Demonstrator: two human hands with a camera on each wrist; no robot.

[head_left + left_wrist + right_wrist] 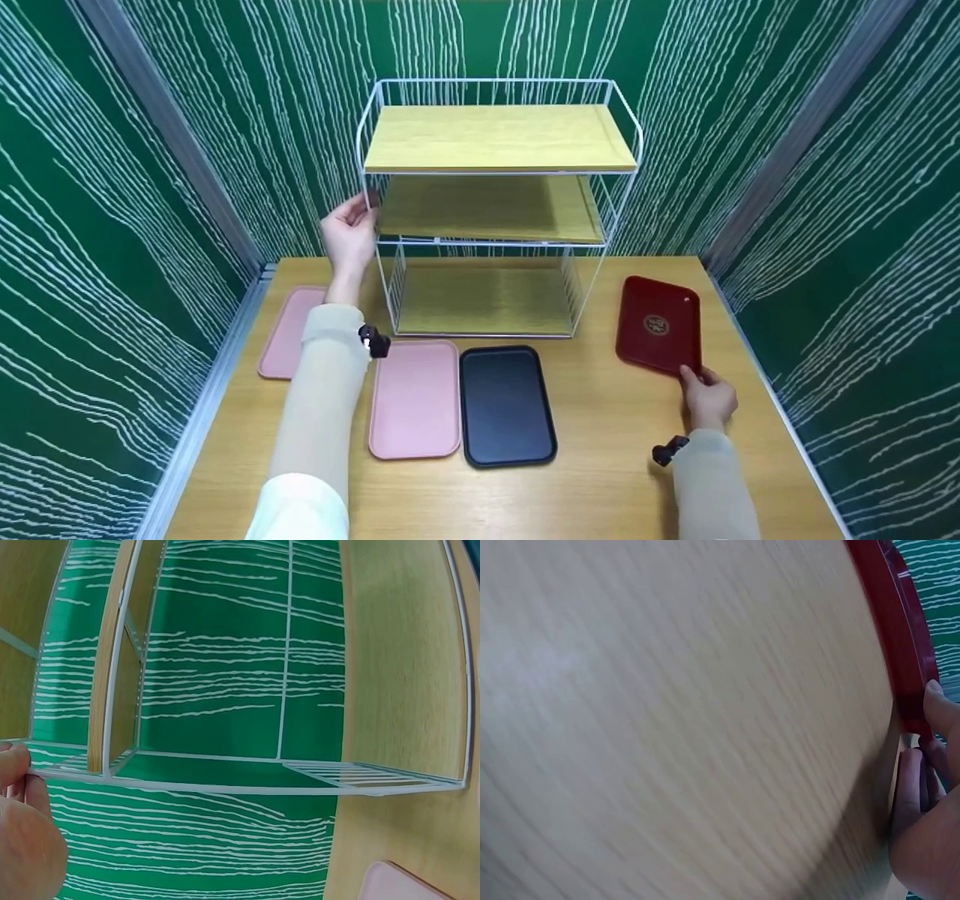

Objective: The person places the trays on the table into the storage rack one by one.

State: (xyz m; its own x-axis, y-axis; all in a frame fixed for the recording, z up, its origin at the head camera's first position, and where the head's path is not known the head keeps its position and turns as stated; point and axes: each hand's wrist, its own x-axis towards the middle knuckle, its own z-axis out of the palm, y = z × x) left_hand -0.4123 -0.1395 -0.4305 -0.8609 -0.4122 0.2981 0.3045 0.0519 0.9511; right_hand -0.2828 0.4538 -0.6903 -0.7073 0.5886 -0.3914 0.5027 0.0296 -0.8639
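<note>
A three-tier rack (495, 139) with a white wire frame and wooden boards stands at the back of the table. My left hand (351, 236) grips the rack's left front wire post (187, 786), near the middle board; in the left wrist view its fingertips close around the wire. On the right, a dark red tray (649, 296) with a gold round emblem lies slightly turned. My right hand (710, 401) pinches its near right corner, thumb on the rim; the right wrist view shows that corner of the red tray (900, 637) raised a little above the table.
A pink tray (416, 401) and a black tray (508, 409) lie side by side before the rack. Another pink tray (289, 337) lies at the left, partly behind my left sleeve. Green walls (855, 225) with white streaks enclose the wooden table (600, 480).
</note>
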